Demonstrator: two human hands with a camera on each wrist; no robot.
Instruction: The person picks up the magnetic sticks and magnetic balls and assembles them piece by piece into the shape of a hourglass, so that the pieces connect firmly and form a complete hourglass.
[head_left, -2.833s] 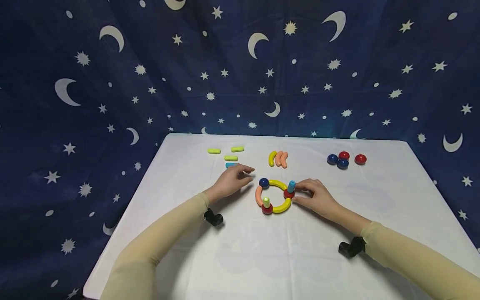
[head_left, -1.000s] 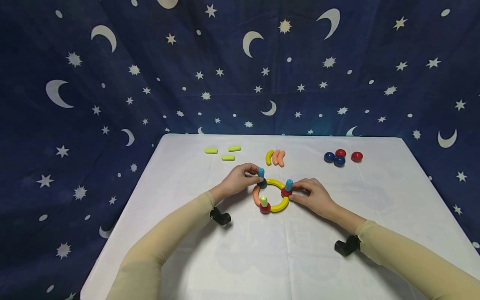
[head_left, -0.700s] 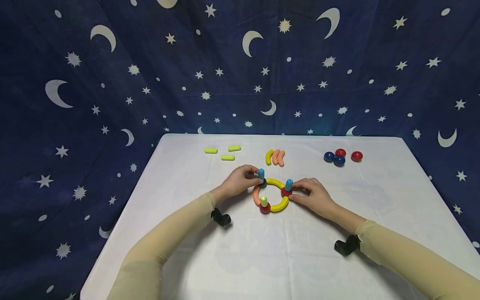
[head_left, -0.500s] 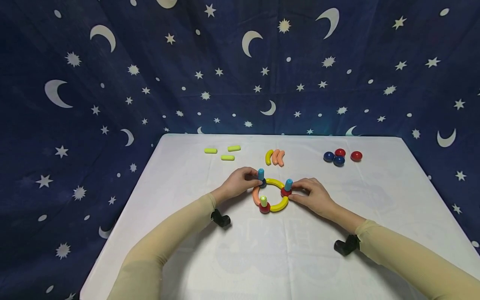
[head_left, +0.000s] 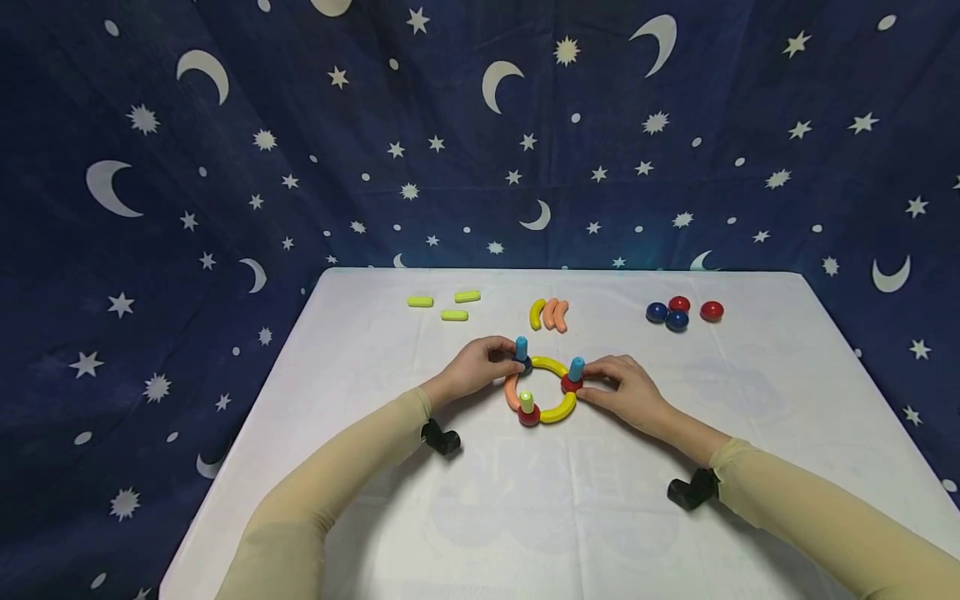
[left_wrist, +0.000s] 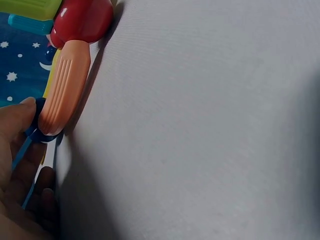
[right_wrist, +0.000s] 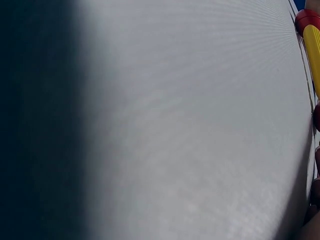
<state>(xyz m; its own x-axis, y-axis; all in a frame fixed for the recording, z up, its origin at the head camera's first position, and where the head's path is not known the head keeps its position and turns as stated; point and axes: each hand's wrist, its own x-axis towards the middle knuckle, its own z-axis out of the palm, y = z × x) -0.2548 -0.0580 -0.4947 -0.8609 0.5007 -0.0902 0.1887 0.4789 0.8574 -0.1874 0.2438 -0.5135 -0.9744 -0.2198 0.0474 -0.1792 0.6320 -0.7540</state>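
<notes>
Two tan sleeves (head_left: 817, 521) reach in over the white tabletop (head_left: 555, 533), with a little black thing (head_left: 690, 492) at each wrist. A ring of toy parts (head_left: 555, 416) lies on the tabletop between the hands. At its front is the front red ball (head_left: 529, 419), with a green stick (head_left: 527, 402) standing up in it. The front yellow bendy piece (head_left: 561, 409) goes from there to the side red ball (head_left: 571, 386), where a blue stick (head_left: 576, 369) stands. The right hand (head_left: 633, 393) pinches the side red ball with its fingers and thumb.

The peach bendy piece (head_left: 511, 393) runs up the left side to the dark blue ball (head_left: 528, 365). The left hand (head_left: 474, 365) pinches that ball, and a second blue stick (head_left: 521, 348) stands up on it. The back yellow bendy piece (head_left: 551, 366) joins the two held balls.

Farther off lie three loose green sticks (head_left: 454, 315), then one loose yellow bendy piece (head_left: 536, 315) beside two loose peach ones (head_left: 561, 317). Over to the right are two loose blue balls (head_left: 677, 322) and two loose red balls (head_left: 712, 311). Behind everything hangs a dark blue cloth (head_left: 435, 104) with pale moons and stars.
</notes>
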